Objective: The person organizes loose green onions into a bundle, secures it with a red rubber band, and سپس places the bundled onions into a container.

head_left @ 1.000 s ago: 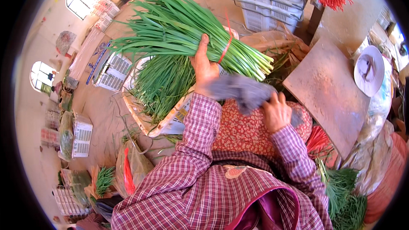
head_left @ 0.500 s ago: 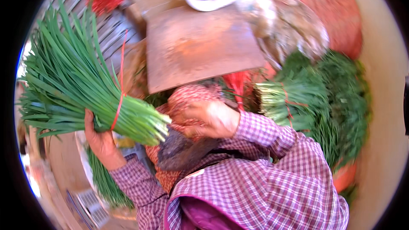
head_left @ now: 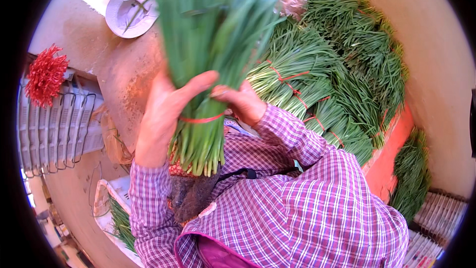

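Upright in front of my chest is a thick bunch of garlic chives (head_left: 213, 44), its long leaves pointing away and blurred by motion, its pale cut ends toward me. A red tie (head_left: 202, 120) circles the bunch just above the cut ends. My left hand (head_left: 161, 109) wraps the bunch from the left, thumb lying across its front. On the other side my right hand (head_left: 245, 103) grips it, thumb in front; its other fingers are hidden behind the leaves. Beyond my left hand lies a brown board (head_left: 126, 87), partly covered by the bunch.
Several tied chive bunches (head_left: 297, 79) are heaped at the right, beside the wall (head_left: 426, 44). A white hat-like or bowl-like thing (head_left: 113, 17) sits far left. Red strands (head_left: 46, 77) hang by a grey crate (head_left: 54, 129). A white container (head_left: 101, 208) with chives stands lower left.
The bunch has swung from the left to the middle and turned upright. My right hand, apart from it before, now grips it too. The view has turned rightward.
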